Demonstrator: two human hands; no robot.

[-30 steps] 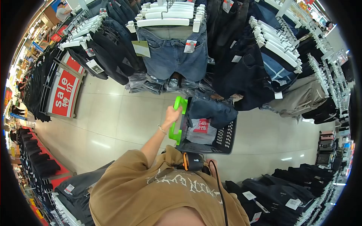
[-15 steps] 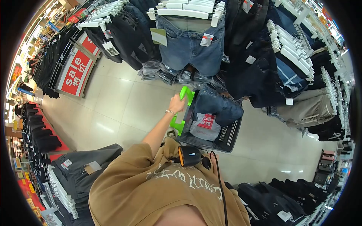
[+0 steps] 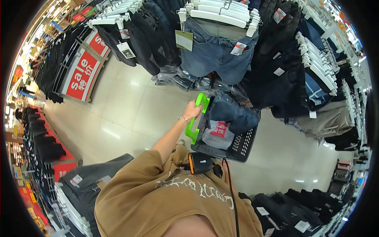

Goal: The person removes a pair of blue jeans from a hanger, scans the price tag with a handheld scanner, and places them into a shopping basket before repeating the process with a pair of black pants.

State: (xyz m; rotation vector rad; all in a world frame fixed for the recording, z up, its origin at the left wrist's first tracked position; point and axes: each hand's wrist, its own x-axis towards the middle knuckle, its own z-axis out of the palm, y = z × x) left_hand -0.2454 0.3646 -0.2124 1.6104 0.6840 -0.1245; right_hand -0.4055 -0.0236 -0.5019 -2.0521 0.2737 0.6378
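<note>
1. gripping the green handle (image 3: 192, 133) of a black basket (image 3: 241, 147), the left hand (image 3: 192, 111) is closed round the bar near its upper end, with the arm stretched forward and a bracelet on the wrist.
2. the right hand (image 3: 226, 170) shows only as a sliver low by the chest, behind an orange-and-black scanner (image 3: 200, 162) with a dark cable. i cannot tell whether it holds the scanner or just sits beside it.
3. the basket stands on the pale floor (image 3: 130, 114) just ahead of the person. folded jeans (image 3: 231, 114) are heaped above its rim, beside a clear packet (image 3: 216, 134) with a red label.
4. hanging jeans (image 3: 215, 55) on white hangers (image 3: 219, 14) and plastic-wrapped stock (image 3: 179, 79) crowd the basket's far end, and a red sale sign (image 3: 82, 74) stands well off to the left.
5. likely risks: with only one hand on the handle, the basket could swing into the wrapped stock or snag a hanging leg. the piled jeans could also slide over the rim, and the loose cable could catch on the handle.
</note>
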